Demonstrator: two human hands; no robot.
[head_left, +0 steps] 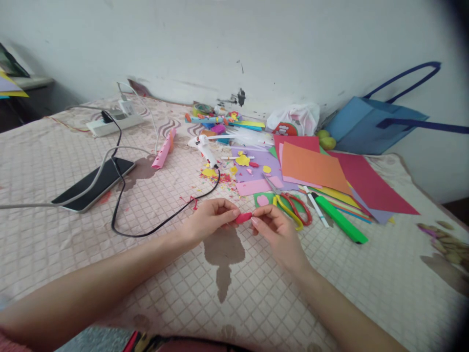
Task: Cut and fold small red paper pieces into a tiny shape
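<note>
Between my fingertips is a small red piece (243, 218), pointed toward the right and looking like cut paper or foam. My left hand (214, 217) pinches its left end. The thumb and forefinger of my right hand (276, 230) close on its right tip. Both hands are just above the tablecloth. Beyond my right hand lie scissors (296, 208) with red and yellow handles, beside a pink oval cutout (263, 200) on a green sheet. Yellow cutouts (243, 159) and another small red piece (254, 165) rest on a purple sheet (256, 171) farther back.
A white glue gun (205, 150) trails a black cord across the cloth. On the left are a phone (95, 186), a power strip (115, 126) and a pink rolled sheet (164, 149). Coloured sheets (315, 166), a green cutter (340, 219) and a blue bag (370, 124) stand or lie right.
</note>
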